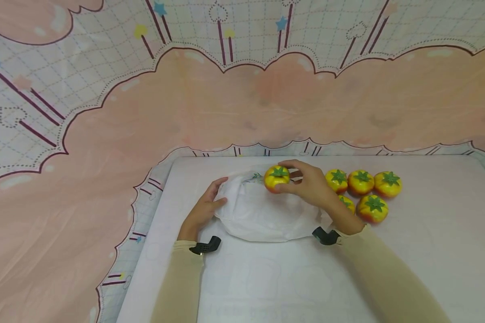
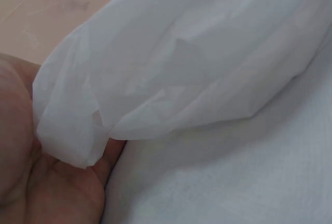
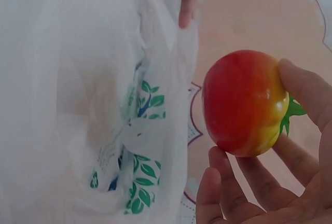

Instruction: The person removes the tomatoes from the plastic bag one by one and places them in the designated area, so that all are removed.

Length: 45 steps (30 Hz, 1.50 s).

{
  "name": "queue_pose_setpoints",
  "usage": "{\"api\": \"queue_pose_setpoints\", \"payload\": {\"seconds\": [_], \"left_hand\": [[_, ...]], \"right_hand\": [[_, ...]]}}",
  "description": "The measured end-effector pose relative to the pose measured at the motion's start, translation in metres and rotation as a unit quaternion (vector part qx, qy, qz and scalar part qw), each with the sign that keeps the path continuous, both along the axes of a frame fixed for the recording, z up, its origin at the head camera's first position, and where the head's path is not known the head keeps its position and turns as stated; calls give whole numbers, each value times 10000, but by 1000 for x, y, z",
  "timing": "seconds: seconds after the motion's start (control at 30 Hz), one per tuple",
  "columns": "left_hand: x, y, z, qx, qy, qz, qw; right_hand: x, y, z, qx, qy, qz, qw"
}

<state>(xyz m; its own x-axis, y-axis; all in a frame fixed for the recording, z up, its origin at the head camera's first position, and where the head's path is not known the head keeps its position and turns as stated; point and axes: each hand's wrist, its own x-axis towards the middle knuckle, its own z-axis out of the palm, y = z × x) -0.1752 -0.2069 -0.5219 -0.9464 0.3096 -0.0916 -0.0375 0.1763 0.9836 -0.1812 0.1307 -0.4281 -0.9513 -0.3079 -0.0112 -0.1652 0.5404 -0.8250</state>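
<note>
A white plastic bag (image 1: 266,215) with a green leaf print lies on the white table, its printed part showing in the right wrist view. My left hand (image 1: 206,206) holds the bag's left edge between thumb and fingers; in the left wrist view the crumpled plastic (image 2: 72,125) sits against the palm. Over the far side of the bag, my right hand (image 1: 309,184) pinches a toy tomato (image 1: 276,178), yellow and red with green star-shaped leaves. Up close, that tomato (image 3: 244,102) is glossy, held by thumb and fingertips beside the bag (image 3: 93,94).
Several more toy tomatoes (image 1: 372,208) stand in a group to the right of the bag, partly behind the right forearm. Beyond the white tabletop (image 1: 436,215) hangs a pink patterned cloth (image 1: 234,107). Black wrist cameras (image 1: 205,246) sit on both wrists.
</note>
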Motion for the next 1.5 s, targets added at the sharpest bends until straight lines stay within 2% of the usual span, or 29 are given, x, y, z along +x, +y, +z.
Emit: {"api": "queue_pose_setpoints", "payload": {"seconds": [0.6, 0.8, 1.07, 1.27, 1.5], "left_hand": [[0, -1, 0, -2, 28, -10, 10000], [1, 0, 1, -131, -13, 21, 9999], [0, 0, 1, 25, -11, 3, 10000], [1, 0, 1, -33, -1, 18, 10000], [0, -1, 0, 17, -23, -52, 10000]], "right_hand": [[12, 51, 10, 335, -69, -254, 9991], [18, 70, 15, 416, -91, -343, 9985], [24, 91, 22, 433, -268, -547, 9972], [28, 107, 23, 639, -68, -623, 9960], [31, 128, 20, 756, -192, -709, 9944]]}}
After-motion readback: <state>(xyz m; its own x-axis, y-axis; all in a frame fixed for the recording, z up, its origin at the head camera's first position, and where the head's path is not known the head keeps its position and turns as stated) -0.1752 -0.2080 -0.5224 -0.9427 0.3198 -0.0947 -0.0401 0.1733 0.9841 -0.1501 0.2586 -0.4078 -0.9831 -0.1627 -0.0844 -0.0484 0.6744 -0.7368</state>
